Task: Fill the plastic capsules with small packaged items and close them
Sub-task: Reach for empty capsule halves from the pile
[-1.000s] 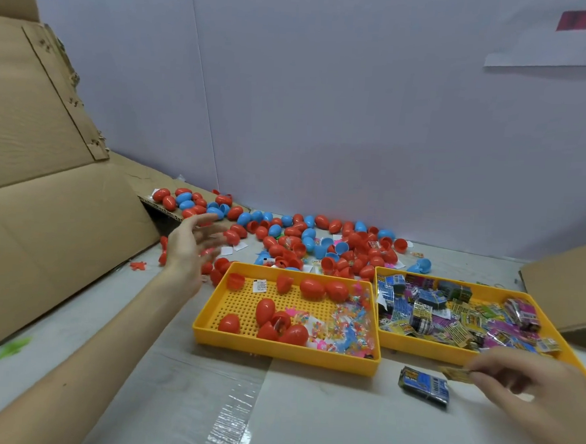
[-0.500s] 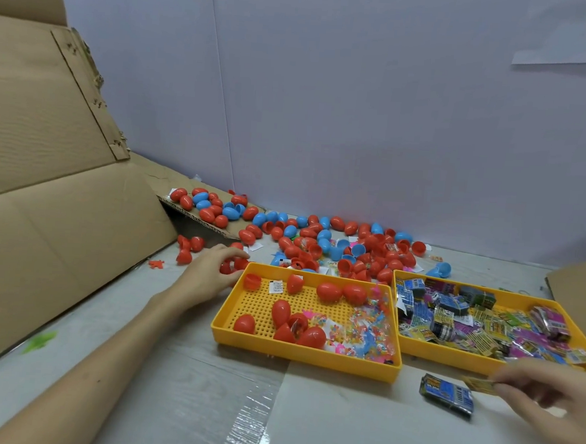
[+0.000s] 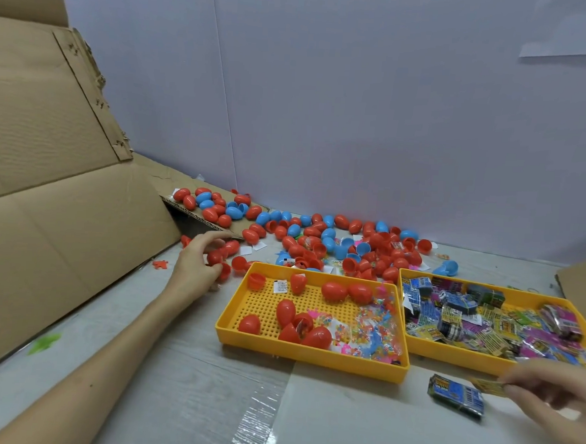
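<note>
Beside the left tray (image 3: 310, 358), on the worktop (image 3: 340, 430), L hand (image 3: 196, 267) has its grip curled on a red capsule (image 3: 215, 258) (more lie loose nearby). R hand (image 3: 555, 392), grip narrow, pinches a yellow packet (image 3: 487, 386) just beside a blue packet (image 3: 456, 396).

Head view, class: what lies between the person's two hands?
The head view shows the left yellow tray, holding red capsules and bead bags, between the left hand and right hand, plus a blue packet beside the right hand.
</note>
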`<state>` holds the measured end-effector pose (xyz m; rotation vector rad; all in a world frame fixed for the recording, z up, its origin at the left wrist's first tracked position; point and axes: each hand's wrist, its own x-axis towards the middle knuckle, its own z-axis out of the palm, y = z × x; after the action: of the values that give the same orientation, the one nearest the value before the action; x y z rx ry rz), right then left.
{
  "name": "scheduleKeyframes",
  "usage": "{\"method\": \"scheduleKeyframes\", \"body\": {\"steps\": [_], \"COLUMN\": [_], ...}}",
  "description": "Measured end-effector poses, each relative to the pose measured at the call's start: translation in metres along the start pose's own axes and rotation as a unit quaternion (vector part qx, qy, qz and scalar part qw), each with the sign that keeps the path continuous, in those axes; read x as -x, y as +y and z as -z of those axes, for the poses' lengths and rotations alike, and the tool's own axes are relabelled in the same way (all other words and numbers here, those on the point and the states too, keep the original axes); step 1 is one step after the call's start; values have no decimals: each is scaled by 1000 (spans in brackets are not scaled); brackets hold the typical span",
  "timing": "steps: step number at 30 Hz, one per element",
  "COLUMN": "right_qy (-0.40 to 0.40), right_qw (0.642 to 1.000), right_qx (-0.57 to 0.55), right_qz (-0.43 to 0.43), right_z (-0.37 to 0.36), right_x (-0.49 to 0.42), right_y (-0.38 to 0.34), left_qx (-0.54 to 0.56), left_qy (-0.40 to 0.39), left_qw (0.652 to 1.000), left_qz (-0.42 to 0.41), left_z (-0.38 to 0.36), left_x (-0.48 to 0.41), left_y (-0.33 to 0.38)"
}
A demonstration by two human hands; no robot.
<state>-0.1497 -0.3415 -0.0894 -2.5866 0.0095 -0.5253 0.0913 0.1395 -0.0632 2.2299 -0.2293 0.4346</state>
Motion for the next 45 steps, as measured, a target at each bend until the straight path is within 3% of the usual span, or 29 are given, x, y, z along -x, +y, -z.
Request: {"method": "scheduleKeyframes", "body": {"steps": [3, 8, 10, 13, 16, 18, 20, 23, 25, 29, 32, 36, 45], "right_qy": [-16, -29, -29, -25, -14, -9, -6, -13, -14, -12, -16, -11, 3], "right_qw": [1000, 999, 999, 1000, 1000, 1000, 1000, 1000, 1000, 1000, 1000, 1000, 1000], "right_qx": [9, -7, -7, 10, 7, -7, -15, -16, -10, -13, -4, -6, 4], "right_qz": [-14, -17, -12, -6, -7, -12, -16, -20, -18, -8, -6, -11, 13], "right_z": [0, 2, 3, 2, 2, 3, 5, 4, 3, 3, 7, 10, 21], "right_x": [0, -1, -2, -2, 0, 1, 1, 0, -1, -3, -5, -4, -3], "right_y": [4, -2, -7, -9, -7, -6, -6, -6, -7, -14, -20, -25, -32], "left_qx": [-18, -251, -249, -250, -223, -108, -14, 21, 41, -56, -167, -277, -229], "left_qy": [14, 48, -52, -175, -110, -63, -92, -185, -187, -143, -173, -230, -212], "left_qw": [1000, 961, 956, 945, 960, 985, 990, 975, 974, 976, 953, 920, 943], "left_qz": [-8, -107, -146, -119, -131, -115, -106, -119, -119, -156, -182, -155, -114], "left_z": [2, 1, -2, -10, -16, -13, -9, -2, -4, -26, -53, -87, -95], "left_x": [-2, -6, -10, -17, -22, -24, -27, -21, -15, -31, -55, -86, -102], "left_y": [-2, -5, -2, 6, 11, 20, 32, 49, 52, 57, 69, 74, 58]}}
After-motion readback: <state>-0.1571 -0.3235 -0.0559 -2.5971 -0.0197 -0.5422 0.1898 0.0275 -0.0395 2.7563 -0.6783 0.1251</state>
